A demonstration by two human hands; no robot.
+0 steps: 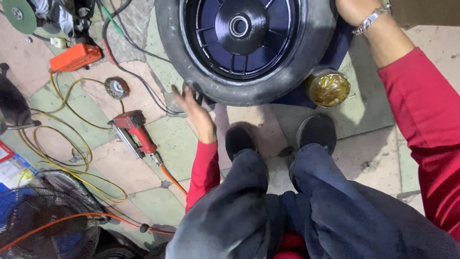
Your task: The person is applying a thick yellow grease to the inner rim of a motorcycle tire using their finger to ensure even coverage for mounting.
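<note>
A black rubber tyre on a dark blue spoked wheel lies on the floor in front of the person's knees. The left hand is blurred, fingers spread, at the tyre's near edge. The right hand, with a metal wristband, rests on the far rim; its fingers are cut off, so I cannot tell their grip. Just beside the tyre stands a round tin of amber grease. A red air nailer, a wire cup brush and yellow hose lie on the patchwork stone-tile floor.
</note>
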